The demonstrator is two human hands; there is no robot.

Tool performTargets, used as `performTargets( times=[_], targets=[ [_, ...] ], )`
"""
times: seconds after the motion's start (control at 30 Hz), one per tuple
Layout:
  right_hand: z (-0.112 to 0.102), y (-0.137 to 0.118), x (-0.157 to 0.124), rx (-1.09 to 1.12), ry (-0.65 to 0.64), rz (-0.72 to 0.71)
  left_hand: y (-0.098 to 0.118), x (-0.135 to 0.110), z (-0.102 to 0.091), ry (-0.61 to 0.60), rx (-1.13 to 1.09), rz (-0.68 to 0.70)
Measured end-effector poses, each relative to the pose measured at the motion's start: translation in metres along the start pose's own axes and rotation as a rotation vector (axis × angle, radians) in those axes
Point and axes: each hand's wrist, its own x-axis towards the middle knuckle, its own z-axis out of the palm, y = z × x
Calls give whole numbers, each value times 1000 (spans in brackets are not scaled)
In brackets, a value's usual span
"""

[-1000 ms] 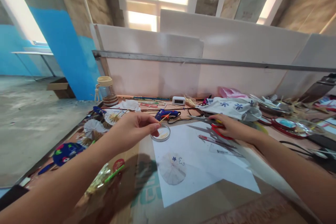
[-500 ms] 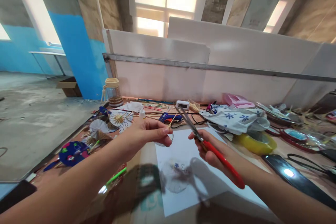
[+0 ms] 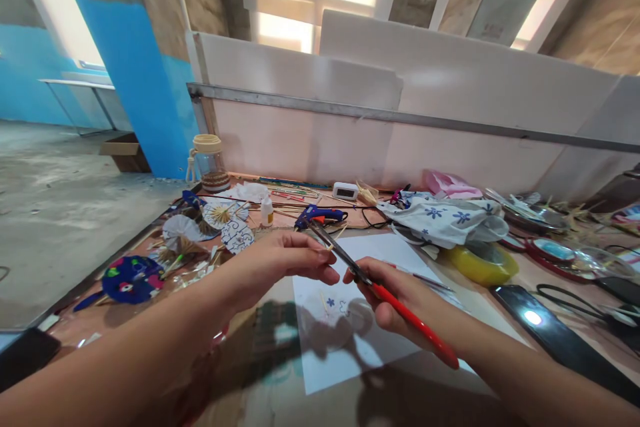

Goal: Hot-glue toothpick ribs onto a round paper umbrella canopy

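Behind the table we see tall pale wall panels, standing beyond the landmark we use, a white sheet of paper. That sheet lies on the broad pinkish work table. Beyond its right side is a bunched white cloth printed with blue flowers, and to the right of the sheet rests a long, flat, dark glossy device with a bright reflection. Our left hand and right hand are both raised above the sheet, near each other. The right fingers are curled around red-handled metal scissors close to the pivot, the blades slanting up and leftward over the sheet's far edge. A dark blue round fan with bright motifs lies well to the left of the sheet; a yellow ring-shaped tape roll sits just right of it. Beyond the sheet are a blue glue gun and a small white bottle. Smallest is a thin pale stick above the sheet, pinched in the left fingertips beside the blades; whether the metal touches it, we cannot tell.
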Motion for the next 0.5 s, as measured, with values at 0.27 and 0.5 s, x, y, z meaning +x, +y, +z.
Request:
performTargets(
  times=[0.27, 0.5],
  targets=[
    [1, -1, 1, 17, 4, -8, -3, 0, -2, -58, 36, 30],
    [4, -4, 1, 55, 10, -5, -1, 1, -2, -62, 93, 41]
  ],
)
